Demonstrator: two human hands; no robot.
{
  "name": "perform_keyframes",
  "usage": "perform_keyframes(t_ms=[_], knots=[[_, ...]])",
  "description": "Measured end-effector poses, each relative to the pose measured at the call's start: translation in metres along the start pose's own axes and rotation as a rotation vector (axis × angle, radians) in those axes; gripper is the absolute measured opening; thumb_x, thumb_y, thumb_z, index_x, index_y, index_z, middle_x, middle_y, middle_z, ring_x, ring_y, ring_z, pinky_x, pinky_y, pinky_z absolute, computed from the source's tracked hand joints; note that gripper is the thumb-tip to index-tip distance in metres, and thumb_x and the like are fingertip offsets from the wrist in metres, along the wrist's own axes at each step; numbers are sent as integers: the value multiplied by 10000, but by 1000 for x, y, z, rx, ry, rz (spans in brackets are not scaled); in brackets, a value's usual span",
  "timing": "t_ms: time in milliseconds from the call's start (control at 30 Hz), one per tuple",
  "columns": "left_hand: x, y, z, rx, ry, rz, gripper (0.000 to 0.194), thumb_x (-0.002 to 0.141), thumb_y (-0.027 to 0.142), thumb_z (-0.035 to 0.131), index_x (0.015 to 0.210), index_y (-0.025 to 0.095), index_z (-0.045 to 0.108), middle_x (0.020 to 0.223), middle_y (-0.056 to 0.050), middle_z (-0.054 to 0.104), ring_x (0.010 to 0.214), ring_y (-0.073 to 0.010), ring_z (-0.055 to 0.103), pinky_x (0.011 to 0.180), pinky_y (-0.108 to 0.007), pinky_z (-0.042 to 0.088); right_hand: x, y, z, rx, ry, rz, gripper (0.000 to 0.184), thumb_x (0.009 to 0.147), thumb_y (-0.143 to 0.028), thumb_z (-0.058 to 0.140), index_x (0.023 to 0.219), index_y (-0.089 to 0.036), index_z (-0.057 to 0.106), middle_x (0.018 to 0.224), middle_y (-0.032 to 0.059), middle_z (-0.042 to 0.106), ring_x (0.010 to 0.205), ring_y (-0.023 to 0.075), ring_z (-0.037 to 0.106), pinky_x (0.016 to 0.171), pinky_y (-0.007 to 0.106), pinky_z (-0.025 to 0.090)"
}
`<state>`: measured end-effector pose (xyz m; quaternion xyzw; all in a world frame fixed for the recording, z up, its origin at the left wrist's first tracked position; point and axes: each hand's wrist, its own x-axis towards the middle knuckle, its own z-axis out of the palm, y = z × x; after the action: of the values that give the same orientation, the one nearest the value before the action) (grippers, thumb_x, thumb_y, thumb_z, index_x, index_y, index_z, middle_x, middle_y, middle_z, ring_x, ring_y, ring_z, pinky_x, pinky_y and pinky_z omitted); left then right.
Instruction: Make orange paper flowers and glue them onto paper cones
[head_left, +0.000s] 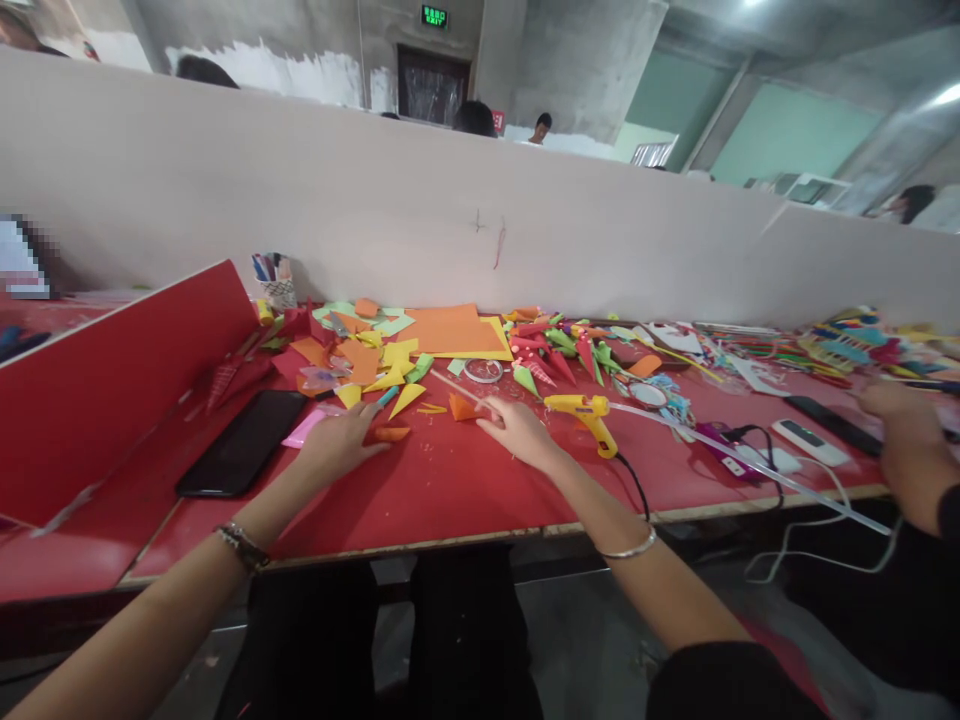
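I cannot verify the grip of the right hand (517, 432): its palm is hidden. The partition (360, 205) conceals most of the people (475, 118) beyond. The right edge cuts off the co-worker's arm (916, 455).

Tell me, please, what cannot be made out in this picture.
Head view:
Left hand and right hand: palms, hidden by their backs.
Slim coloured pens: lower ends, hidden by the patterned white cup.
Pixelated pale rectangle: blurred, cut off by left edge.
Co-worker's black-sleeved arm: cut off by right edge.
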<state>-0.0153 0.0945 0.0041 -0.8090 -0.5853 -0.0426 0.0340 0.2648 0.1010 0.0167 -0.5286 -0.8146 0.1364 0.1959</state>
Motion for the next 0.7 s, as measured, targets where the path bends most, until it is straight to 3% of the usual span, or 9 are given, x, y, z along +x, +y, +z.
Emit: perform_keyframes(t_ms=[100, 200, 333, 467, 567, 633, 700], knots=[[-7, 4, 1, -38, 65, -68, 690, 710, 492, 531, 1299, 236, 279, 1219, -130, 423, 886, -237, 559, 617, -269, 421, 22, 4, 22, -32, 104, 45, 355, 747, -280, 565, 1080, -181, 494, 906, 48, 565, 741, 136, 524, 612, 221, 354], [-18, 6, 1, -177, 134, -98, 698, 711, 490, 533, 1301, 238, 258, 1182, -124, 434, 920, -242, 539, 673, -297, 436, 36, 6, 38, -71, 91, 83, 207, 748, -248, 564, 943, -182, 552, 944, 60, 515, 742, 139, 515, 629, 234, 361], [-35, 3, -3, -381, 224, -94, 651, 709, 505, 526, 1249, 219, 300, 1060, -90, 479, 838, -200, 534, 673, -298, 439, 39, 3, 40, -44, 74, 59, 71, 783, -223, 511, 778, -169, 556, 861, 35, 490, 705, 118, 496, 628, 223, 358], [-50, 3, -9, -477, 251, -119, 627, 702, 478, 542, 1215, 183, 337, 974, -71, 490, 685, -149, 513, 605, -273, 435, 24, -3, 29, 90, 80, -1, 152, 823, -217, 433, 717, -158, 524, 789, 16, 480, 722, 112, 492, 659, 220, 365], [-59, 17, -9, -563, 271, -158, 566, 706, 444, 540, 1177, 166, 394, 891, -43, 506, 557, -109, 467, 563, -259, 426, 4, -12, 24, 298, 81, -54, 183, 829, -231, 412, 695, -156, 510, 776, 13, 477, 732, 116, 492, 673, 233, 370], [-63, 33, -8, -653, 232, -171, 490, 720, 428, 520, 1119, 151, 451, 842, -33, 524, 524, -101, 459, 553, -253, 425, -10, -19, 25, 398, 39, -69, 198, 833, -248, 408, 690, -158, 511, 784, 11, 474, 720, 112, 487, 662, 234, 372], [-63, 52, -5, -802, 101, -145, 414, 747, 422, 485, 1066, 158, 488, 826, -31, 555, 553, -111, 501, 569, -249, 434, -21, -27, 29, 469, -17, -74, 215, 839, -262, 405, 686, -158, 516, 774, 5, 466, 693, 103, 480, 645, 230, 374]])
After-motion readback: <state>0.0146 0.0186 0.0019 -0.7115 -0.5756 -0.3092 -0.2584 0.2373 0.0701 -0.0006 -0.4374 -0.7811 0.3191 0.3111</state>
